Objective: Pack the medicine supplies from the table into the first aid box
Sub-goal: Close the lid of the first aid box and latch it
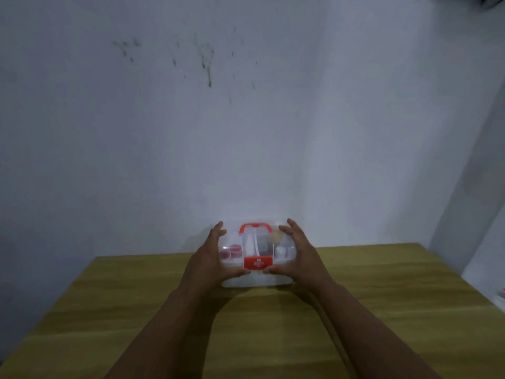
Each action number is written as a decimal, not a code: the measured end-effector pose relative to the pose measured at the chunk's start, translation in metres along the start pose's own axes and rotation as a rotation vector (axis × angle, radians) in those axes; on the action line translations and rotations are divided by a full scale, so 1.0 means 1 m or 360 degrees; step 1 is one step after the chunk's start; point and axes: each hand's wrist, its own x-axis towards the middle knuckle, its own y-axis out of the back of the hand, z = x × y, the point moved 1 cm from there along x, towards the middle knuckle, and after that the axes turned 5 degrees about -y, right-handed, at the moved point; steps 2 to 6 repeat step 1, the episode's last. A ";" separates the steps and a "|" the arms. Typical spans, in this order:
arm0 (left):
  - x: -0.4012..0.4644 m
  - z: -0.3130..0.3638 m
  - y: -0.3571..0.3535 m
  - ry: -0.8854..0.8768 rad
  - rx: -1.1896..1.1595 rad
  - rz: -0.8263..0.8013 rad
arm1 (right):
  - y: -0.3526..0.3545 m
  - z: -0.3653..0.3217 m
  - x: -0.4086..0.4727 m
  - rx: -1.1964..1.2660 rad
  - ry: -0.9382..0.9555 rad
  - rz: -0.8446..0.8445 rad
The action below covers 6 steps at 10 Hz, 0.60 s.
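A small clear first aid box [257, 280] stands near the far edge of the wooden table [246, 324]. It has a red handle [255, 227] on top and a red latch [258, 262] with a white cross at the front. Its lid is down. Through the clear lid I see pink round items [231, 251] at the left, white and grey packs in the middle, and small white items [282, 251] at the right. My left hand [211, 255] grips the box's left side and my right hand [297, 251] grips its right side, thumbs by the latch.
A pale stained wall [246, 119] rises right behind the table. At the far right edge of the view sits a white ledge or shelf [498, 298], partly cut off. No loose supplies show on the tabletop.
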 end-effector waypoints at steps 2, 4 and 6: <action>0.001 0.022 0.015 0.0023 0.0141 -0.0151 | 0.012 -0.017 0.000 -0.0314 -0.0046 -0.0173; 0.001 0.022 0.015 0.0023 0.0141 -0.0151 | 0.012 -0.017 0.000 -0.0314 -0.0046 -0.0173; 0.001 0.022 0.015 0.0023 0.0141 -0.0151 | 0.012 -0.017 0.000 -0.0314 -0.0046 -0.0173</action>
